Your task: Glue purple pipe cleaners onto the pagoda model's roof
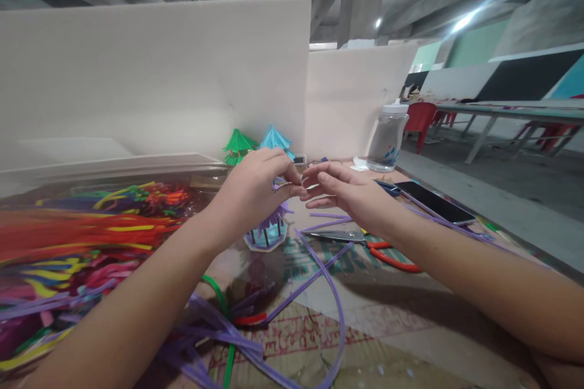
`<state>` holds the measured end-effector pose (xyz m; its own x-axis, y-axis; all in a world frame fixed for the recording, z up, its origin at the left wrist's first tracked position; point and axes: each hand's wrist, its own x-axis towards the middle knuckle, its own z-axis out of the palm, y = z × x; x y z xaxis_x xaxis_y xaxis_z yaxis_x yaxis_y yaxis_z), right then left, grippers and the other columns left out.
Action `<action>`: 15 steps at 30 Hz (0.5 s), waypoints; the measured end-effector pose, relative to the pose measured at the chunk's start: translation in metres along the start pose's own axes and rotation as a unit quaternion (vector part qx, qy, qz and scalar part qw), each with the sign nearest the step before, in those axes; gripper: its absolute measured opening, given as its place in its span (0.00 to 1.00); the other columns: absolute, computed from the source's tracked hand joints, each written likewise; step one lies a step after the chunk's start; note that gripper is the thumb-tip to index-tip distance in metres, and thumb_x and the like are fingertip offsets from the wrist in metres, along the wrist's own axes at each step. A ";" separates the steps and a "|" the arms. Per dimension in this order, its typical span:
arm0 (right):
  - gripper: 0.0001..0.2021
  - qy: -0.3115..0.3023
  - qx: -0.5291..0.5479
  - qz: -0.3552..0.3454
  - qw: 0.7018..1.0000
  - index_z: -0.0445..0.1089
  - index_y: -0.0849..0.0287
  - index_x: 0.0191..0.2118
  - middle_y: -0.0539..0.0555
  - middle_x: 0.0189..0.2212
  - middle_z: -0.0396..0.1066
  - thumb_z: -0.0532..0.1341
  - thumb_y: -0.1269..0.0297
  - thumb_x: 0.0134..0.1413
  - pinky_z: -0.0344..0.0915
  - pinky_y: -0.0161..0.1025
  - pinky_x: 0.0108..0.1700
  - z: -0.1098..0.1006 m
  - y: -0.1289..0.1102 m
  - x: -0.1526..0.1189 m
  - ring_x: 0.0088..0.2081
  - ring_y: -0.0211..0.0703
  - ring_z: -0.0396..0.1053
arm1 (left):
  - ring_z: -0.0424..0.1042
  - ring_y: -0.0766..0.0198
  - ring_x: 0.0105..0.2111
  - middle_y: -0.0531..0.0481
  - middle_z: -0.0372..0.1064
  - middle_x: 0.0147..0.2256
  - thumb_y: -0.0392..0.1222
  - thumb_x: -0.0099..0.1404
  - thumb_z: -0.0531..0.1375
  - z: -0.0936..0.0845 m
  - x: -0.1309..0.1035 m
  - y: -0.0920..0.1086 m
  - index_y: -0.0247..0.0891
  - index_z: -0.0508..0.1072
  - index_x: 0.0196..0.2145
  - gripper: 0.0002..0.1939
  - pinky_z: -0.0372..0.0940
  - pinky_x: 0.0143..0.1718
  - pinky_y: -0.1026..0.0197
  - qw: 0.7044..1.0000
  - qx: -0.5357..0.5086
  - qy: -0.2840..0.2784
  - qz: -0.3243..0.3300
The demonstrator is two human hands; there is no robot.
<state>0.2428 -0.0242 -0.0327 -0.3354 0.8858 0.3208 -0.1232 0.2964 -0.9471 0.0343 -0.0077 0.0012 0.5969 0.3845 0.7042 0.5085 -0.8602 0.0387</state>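
Note:
My left hand [262, 179] is held out over the table with thumb and fingertips pinched together; whatever is between them is too small to make out. Close to those fingertips is my right hand [340, 188], its fingers loosely bent and apart, with nothing visible in them. Beneath and partly behind my left hand stands a small pavilion model [267, 234] with a purple fringed roof, dark posts and a pale blue base. Purple pipe cleaners [335, 295] lie loose below the hands. Scissors [337, 235] with orange-red handles rest under my right hand.
A heap of coloured pipe cleaners [82, 231] fills the left side. Green [238, 143] and blue [275, 137] model roofs stand behind my left hand. A water bottle [387, 137] and a phone [433, 202] are on the right. White panels [155, 85] border the back.

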 end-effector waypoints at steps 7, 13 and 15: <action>0.14 -0.023 -0.035 0.029 0.999 0.79 0.57 0.40 0.53 0.38 0.77 0.68 0.52 0.54 0.72 0.46 0.51 0.002 0.002 0.000 0.40 0.39 0.74 | 0.69 0.60 0.37 0.52 0.72 0.32 0.36 0.60 0.69 0.001 0.000 0.000 0.37 0.73 0.29 0.08 0.59 0.40 0.59 1.000 0.000 0.005 0.031; 0.11 -0.048 -0.018 0.041 0.998 0.81 0.55 0.37 0.50 0.33 0.78 0.72 0.57 0.47 0.71 0.44 0.48 0.002 0.004 0.000 0.36 0.37 0.73 | 0.68 0.61 0.35 0.51 0.71 0.32 0.38 0.63 0.67 -0.001 -0.001 0.000 0.37 0.72 0.30 0.08 0.57 0.40 0.58 0.995 0.030 -0.017 0.091; 0.08 -0.050 -0.028 0.036 0.998 0.81 0.55 0.34 0.49 0.30 0.78 0.72 0.59 0.47 0.70 0.43 0.48 0.002 0.003 -0.001 0.35 0.37 0.73 | 0.68 0.61 0.35 0.51 0.72 0.32 0.41 0.65 0.66 -0.002 -0.001 0.001 0.37 0.71 0.30 0.08 0.56 0.40 0.58 0.994 0.034 -0.029 0.105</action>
<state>0.2406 -0.0249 -0.0363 -0.4331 0.8663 0.2490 -0.0447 0.2553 -0.9658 0.0335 -0.0097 0.0017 0.7271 0.2199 0.6503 0.4095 -0.8992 -0.1539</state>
